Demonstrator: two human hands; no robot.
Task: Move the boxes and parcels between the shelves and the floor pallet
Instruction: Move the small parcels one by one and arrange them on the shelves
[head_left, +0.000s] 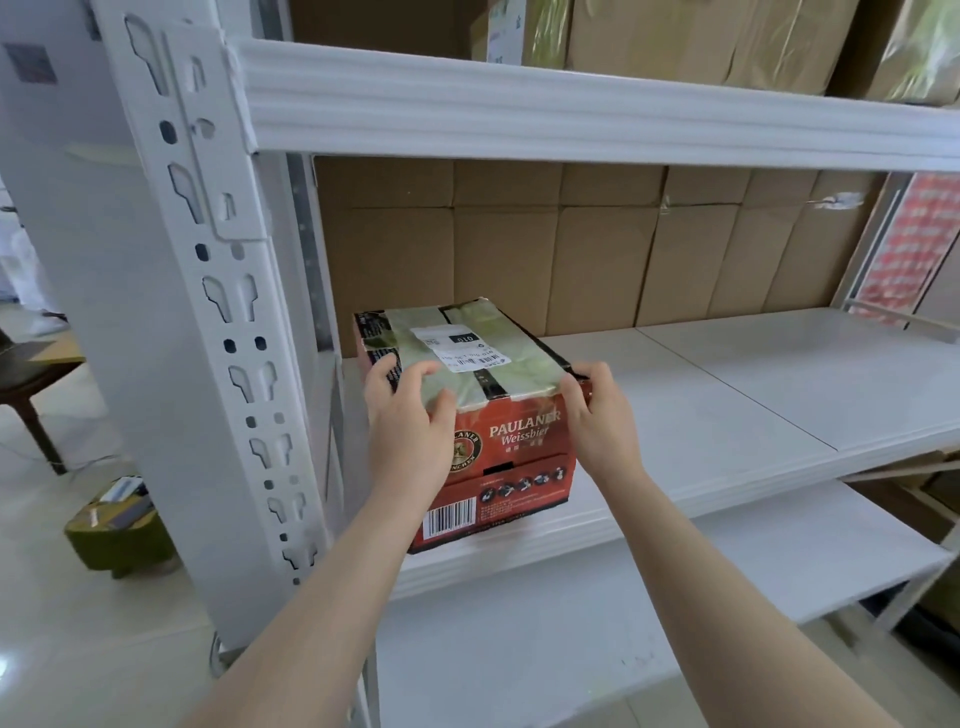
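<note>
Currently a person is grasping a red beer box (519, 467) with both hands, and that box is sitting on the white middle shelf (727, 405) of a metal rack, at the shelf's front edge. The left hand (410, 415) is clutching the box's near-left top corner, fingers curling over the taped lid. The right hand (597, 415) is clutching the near-right top corner, its fingers hooking over the lid edge. Both forearms are reaching in from below the box.

Clear tape is covering the top of the box, and a white shipping label (457, 348) is lying on the lid just beyond the left hand's fingertips. Just left of the box, the rack's perforated white upright (208, 312) is standing. Behind the box, plain brown cartons (571, 249) are lining the back of the shelf. Above the box, a white beam (571, 114) is carrying more taped cartons (675, 41). Below the box, a lower white shelf (675, 571) is showing. Far right of the box, red patterned packs (919, 244) are standing beyond the rack. Left of the box and past the upright, a low olive-green object (119, 530) is resting on the pale floor, with a dark wooden table (31, 374) beyond it.
</note>
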